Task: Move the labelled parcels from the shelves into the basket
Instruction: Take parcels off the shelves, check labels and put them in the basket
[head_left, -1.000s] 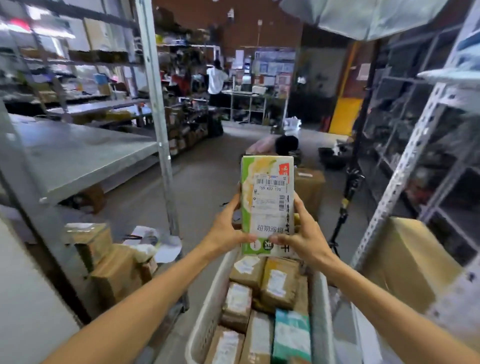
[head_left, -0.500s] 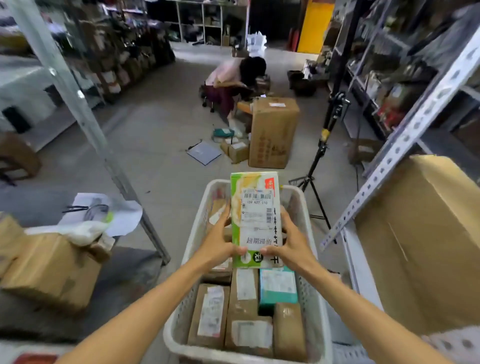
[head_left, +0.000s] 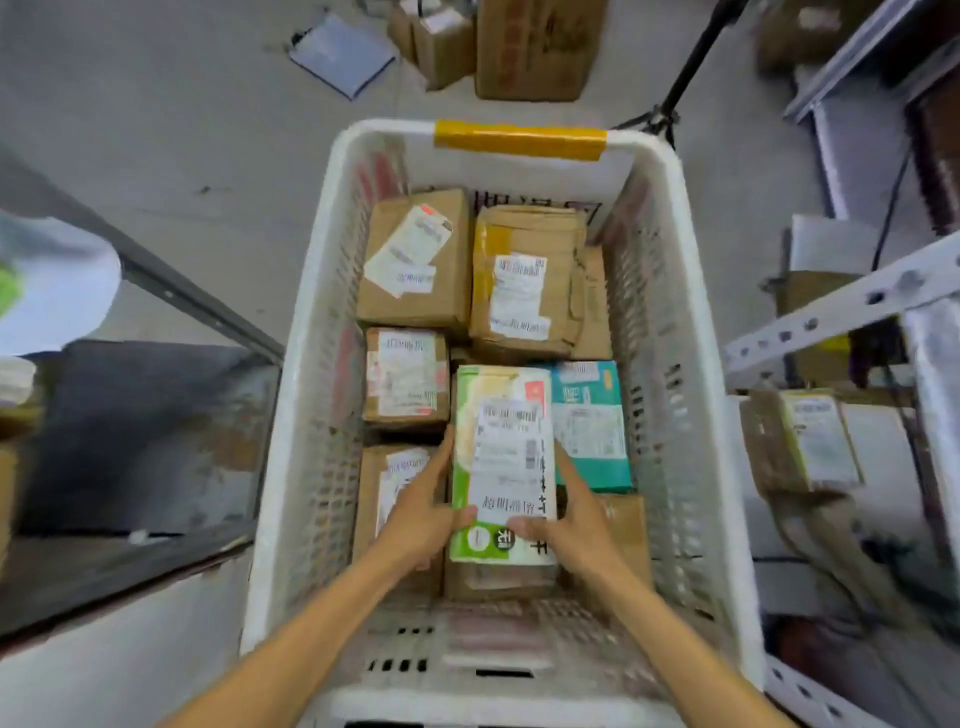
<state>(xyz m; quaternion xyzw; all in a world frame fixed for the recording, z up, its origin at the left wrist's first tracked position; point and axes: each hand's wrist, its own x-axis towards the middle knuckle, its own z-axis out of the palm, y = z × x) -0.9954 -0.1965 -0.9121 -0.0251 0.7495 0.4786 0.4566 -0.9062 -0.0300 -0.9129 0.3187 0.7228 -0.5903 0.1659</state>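
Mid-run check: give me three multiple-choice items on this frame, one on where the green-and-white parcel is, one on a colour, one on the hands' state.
1. The green-and-white parcel is: A) on the floor; B) inside the white basket, beside the teal parcel; C) on a shelf.
2. The tape strip on the basket's far rim is: A) red; B) blue; C) yellow.
3. The left hand and right hand: A) both grip the parcel; B) both hang empty; C) only the left grips it.
Answers: B, it is within the basket's walls above brown boxes; C, the strip is yellow; A, fingers curl round both long edges.
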